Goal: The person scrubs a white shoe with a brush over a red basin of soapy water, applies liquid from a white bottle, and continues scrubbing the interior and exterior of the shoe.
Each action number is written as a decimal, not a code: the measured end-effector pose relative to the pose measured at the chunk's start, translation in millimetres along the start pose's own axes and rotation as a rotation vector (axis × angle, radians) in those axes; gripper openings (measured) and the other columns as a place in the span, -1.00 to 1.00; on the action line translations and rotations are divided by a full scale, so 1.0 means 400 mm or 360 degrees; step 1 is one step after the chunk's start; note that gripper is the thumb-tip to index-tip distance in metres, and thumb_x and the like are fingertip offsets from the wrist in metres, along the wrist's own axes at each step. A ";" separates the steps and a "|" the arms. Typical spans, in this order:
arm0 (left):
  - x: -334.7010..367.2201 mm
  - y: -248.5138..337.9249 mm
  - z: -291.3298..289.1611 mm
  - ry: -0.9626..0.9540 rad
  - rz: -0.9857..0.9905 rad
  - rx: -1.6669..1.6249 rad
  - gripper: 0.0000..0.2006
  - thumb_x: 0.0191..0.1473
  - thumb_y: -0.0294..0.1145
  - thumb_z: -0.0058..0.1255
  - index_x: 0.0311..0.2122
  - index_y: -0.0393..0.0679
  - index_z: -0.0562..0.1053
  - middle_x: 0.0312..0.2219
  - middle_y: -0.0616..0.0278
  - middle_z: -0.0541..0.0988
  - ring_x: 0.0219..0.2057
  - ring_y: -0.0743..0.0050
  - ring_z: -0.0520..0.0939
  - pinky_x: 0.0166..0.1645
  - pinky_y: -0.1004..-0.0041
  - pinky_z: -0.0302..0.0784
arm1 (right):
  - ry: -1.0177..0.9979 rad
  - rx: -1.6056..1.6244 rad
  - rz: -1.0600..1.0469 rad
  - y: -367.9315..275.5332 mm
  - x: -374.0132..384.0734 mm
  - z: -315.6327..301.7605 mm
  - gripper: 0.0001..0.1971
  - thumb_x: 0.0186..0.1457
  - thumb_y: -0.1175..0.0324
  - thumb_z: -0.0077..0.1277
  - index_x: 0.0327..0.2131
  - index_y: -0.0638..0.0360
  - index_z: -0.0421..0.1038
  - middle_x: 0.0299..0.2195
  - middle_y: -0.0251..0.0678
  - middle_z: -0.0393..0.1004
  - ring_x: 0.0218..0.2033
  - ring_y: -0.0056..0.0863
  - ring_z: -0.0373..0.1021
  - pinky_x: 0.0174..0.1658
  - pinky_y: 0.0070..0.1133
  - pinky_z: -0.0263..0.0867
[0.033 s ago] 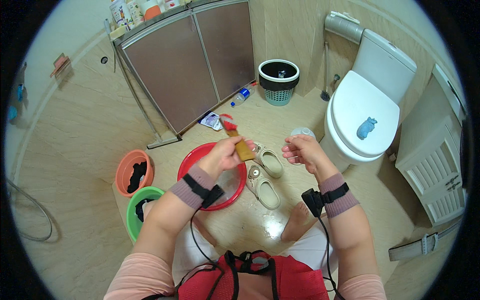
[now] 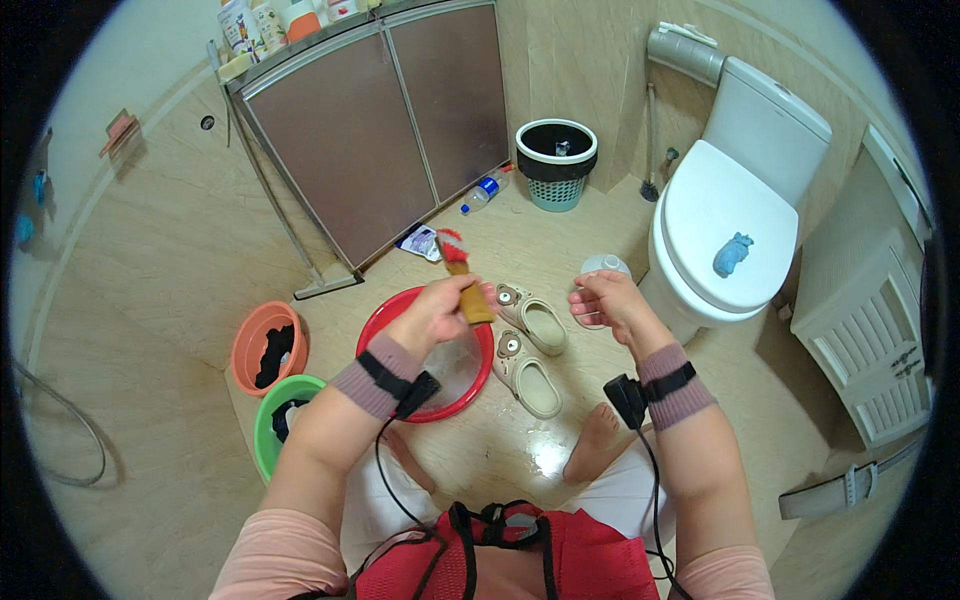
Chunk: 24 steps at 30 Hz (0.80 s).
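My left hand (image 2: 440,308) is closed around the yellow-brown handle of a scrub brush (image 2: 475,302), whose red and white bristles point away from me. It hangs above the right part of a red basin (image 2: 379,320) that seems to hold water. My right hand (image 2: 608,302) is raised with fingers loosely bent and apart, holding nothing. Behind it, a translucent plastic container (image 2: 607,264) stands on the floor, partly hidden. Between my hands, lower down, a pair of beige clogs (image 2: 543,327) with round animal-face ornaments rests on the wet floor.
An orange basin (image 2: 240,350) and a green basin (image 2: 264,440), both with dark clothes, stand at left. A squeegee (image 2: 328,286) leans by the cabinet (image 2: 345,130). Farther back are a bottle (image 2: 485,192) and trash bin (image 2: 556,190). A blue crumpled item (image 2: 733,254) lies on the toilet lid (image 2: 725,200).
My left hand has shifted slightly left with the brush, whose handle now stands more upright. My right hand has barely moved.
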<state>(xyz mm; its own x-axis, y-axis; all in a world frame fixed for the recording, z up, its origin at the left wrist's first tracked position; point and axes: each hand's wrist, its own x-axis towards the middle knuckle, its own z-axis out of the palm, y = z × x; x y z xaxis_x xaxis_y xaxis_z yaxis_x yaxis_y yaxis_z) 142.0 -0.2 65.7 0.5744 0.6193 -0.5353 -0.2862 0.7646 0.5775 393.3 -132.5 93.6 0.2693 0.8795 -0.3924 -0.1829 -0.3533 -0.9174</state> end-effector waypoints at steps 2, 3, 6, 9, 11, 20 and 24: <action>-0.005 0.040 -0.082 -0.0090 -0.0095 0.0107 -0.81 0.23 -0.46 -0.13 -0.06 -0.19 0.30 -0.32 0.14 0.52 -0.36 0.34 0.59 -0.22 0.18 0.63 | 0.0165 -0.0150 0.0013 0.050 0.081 -0.033 -0.84 0.16 0.33 -0.03 -0.29 0.21 0.39 -0.44 -0.29 0.49 -0.54 -0.51 0.43 -0.51 -0.54 0.35; -0.014 0.041 -0.096 -0.0112 -0.0118 0.0107 -0.81 0.23 -0.46 -0.13 -0.06 -0.19 0.30 -0.32 0.14 0.52 -0.36 0.34 0.59 -0.22 0.18 0.63 | 0.0196 -0.0152 0.0020 0.078 0.130 -0.060 -0.84 0.16 0.33 -0.03 -0.29 0.21 0.39 -0.44 -0.29 0.49 -0.54 -0.51 0.43 -0.51 -0.54 0.35; -0.073 0.047 -0.142 0.0054 0.0045 0.0282 -0.75 0.16 -0.56 -0.05 -0.05 -0.11 0.30 -0.41 0.24 0.49 -0.45 0.48 0.55 -0.33 0.32 0.62 | 0.0316 -0.0089 0.0276 0.178 0.273 -0.106 -0.84 0.12 0.33 0.00 -0.31 0.23 0.37 -0.48 -0.27 0.46 -0.57 -0.44 0.40 -0.53 -0.46 0.32; -0.095 0.045 -0.202 0.0090 0.0115 0.0252 -0.73 0.14 -0.55 -0.01 -0.06 -0.05 0.31 -0.40 0.24 0.50 -0.44 0.49 0.57 -0.34 0.35 0.60 | 0.0548 -0.0226 0.0326 0.335 0.428 -0.103 -0.80 0.10 0.31 0.04 -0.26 0.22 0.36 -0.47 -0.21 0.41 -0.52 -0.40 0.37 -0.48 -0.45 0.32; -0.028 0.025 -0.122 -0.0170 0.0019 0.0221 -0.67 0.11 -0.56 0.02 -0.03 -0.03 0.29 -0.38 0.23 0.53 -0.42 0.47 0.58 -0.35 0.35 0.60 | 0.0468 -0.0315 0.0242 0.522 0.515 -0.344 -0.68 0.08 0.13 -0.02 -0.14 0.03 0.29 -0.48 -0.32 0.38 -0.59 -0.42 0.26 -0.52 -0.45 0.25; -0.082 0.065 -0.133 -0.0198 0.0063 0.0640 -0.59 0.20 -0.47 0.00 0.11 -0.06 0.20 -0.18 0.16 0.57 -0.38 0.56 0.56 -0.37 0.55 0.56 | 0.0545 0.0385 0.0443 0.626 0.591 -0.124 -0.52 0.01 0.31 0.12 -0.01 -0.12 0.16 -0.40 -0.25 0.24 -0.66 -0.46 0.18 -0.67 -0.51 0.18; -0.059 0.061 -0.097 -0.0262 0.0025 0.0621 -0.69 0.17 -0.48 0.03 0.00 -0.09 0.27 -0.23 0.20 0.56 -0.37 0.56 0.57 -0.38 0.55 0.55 | 0.0793 0.0447 0.0390 0.660 0.657 -0.247 -0.49 0.01 0.30 0.16 0.05 -0.13 0.24 -0.23 -0.35 0.34 -0.28 -0.39 0.28 -0.17 -0.21 0.26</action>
<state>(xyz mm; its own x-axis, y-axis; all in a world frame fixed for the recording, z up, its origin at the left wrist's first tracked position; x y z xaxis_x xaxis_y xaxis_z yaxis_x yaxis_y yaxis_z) 91.8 10.7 68.4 0.6961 0.5696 -0.4371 -0.0024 0.6106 0.7919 509.3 -26.3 -258.2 0.5844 0.5050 -0.6352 -0.5190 -0.3691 -0.7710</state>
